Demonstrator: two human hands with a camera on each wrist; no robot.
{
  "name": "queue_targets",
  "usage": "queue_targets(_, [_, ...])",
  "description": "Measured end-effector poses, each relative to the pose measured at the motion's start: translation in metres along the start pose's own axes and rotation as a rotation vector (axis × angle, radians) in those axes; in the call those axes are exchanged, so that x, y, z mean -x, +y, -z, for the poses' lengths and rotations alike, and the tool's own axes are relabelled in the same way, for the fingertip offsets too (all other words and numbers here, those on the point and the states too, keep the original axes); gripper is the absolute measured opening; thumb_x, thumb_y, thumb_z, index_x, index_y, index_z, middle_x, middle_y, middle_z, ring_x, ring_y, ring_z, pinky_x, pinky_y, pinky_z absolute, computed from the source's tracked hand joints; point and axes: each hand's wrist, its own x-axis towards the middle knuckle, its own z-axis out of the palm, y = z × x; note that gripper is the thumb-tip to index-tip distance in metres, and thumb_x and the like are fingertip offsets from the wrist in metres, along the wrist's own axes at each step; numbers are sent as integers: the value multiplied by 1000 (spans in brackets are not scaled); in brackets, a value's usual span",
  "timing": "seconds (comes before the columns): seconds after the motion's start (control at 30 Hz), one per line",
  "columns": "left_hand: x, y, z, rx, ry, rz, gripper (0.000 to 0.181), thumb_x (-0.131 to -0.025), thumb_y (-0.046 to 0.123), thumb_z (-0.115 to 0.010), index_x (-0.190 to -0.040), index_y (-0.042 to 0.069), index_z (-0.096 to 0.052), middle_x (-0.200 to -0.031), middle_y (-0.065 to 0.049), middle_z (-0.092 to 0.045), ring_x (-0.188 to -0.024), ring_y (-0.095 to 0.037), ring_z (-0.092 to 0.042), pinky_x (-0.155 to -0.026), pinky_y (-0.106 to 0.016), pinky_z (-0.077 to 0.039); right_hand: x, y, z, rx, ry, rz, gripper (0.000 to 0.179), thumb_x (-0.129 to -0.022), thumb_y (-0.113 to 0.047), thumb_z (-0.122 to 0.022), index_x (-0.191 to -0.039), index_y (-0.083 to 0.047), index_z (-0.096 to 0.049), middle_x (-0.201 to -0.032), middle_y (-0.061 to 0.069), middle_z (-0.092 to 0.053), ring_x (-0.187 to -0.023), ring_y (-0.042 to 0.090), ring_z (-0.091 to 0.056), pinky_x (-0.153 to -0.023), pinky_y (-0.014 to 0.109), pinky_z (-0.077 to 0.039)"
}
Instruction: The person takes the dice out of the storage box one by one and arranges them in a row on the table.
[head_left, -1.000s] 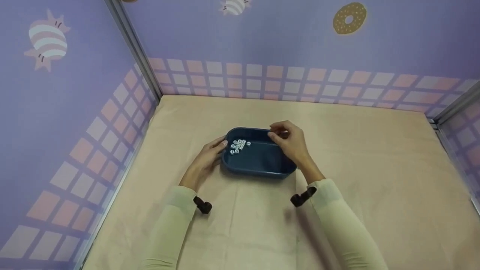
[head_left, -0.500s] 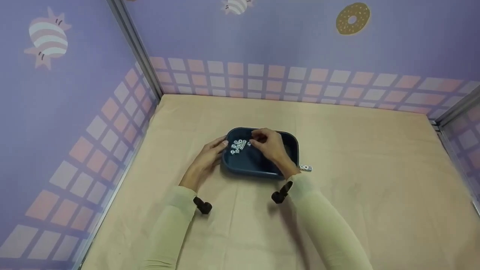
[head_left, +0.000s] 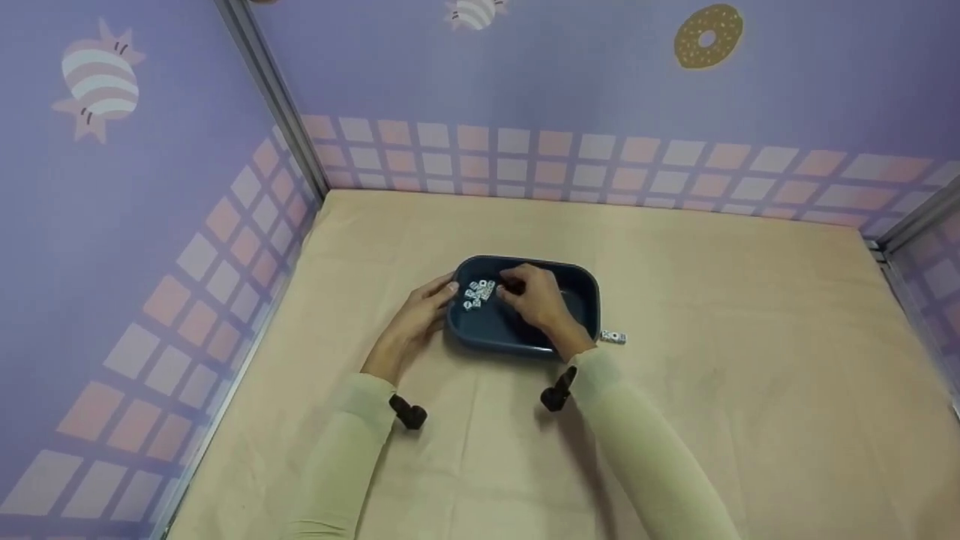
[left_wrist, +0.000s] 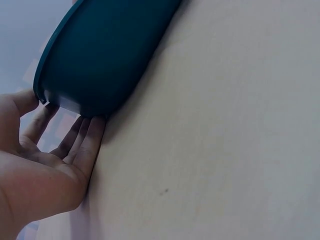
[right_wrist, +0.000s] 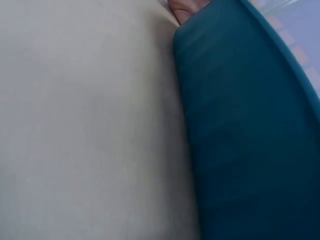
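Observation:
A dark blue rectangular tub (head_left: 487,346) stands on the cloth-covered table. My left hand (head_left: 412,319) holds its left end, thumb at the rim and fingers against the outer wall; the left wrist view shows this hand (left_wrist: 55,165) from below. Inside, several white dice (head_left: 478,292) lie loosely bunched at the left. My right hand (head_left: 540,300) reaches into the tub just right of the bunch, thumb and fingers curled together around a single die that they mostly hide. In the right wrist view the tub's wall (right_wrist: 245,125) hides that hand.
A short row of white dice (head_left: 613,337) lies on the beige cloth (head_left: 720,375), just outside the tub's right end. Patterned purple panels (head_left: 570,75) rise behind and to the left of the table.
My right hand has moved left from the tub's far right rim to the lone die beside the bunch, uncovering the row of dice outside. My left hand keeps its hold.

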Motion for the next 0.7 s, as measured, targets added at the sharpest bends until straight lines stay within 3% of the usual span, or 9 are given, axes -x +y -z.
queue_targets(0.3, [0, -1, 2, 35, -38, -1, 57, -108, 35, -65, -161, 20, -47, -154, -8, -55, -134, -27, -61, -109, -41, -51, 1, 0, -1, 61, -46, -11, 32, -97, -11, -79, -127, -1, -76, -127, 15, -74, -122, 31, -68, -106, 44, -52])
queue_targets(0.7, [-1, -2, 0, 40, -16, -4, 54, -109, 33, -64, -159, 18, -50, -151, -8, -58, -132, -26, -62, -107, -40, -53, 2, 0, 0, 100, -119, -15, 36, -99, -14, -77, -132, -2, -73, -133, 14, -72, -129, 34, -62, -114, 49, -45])
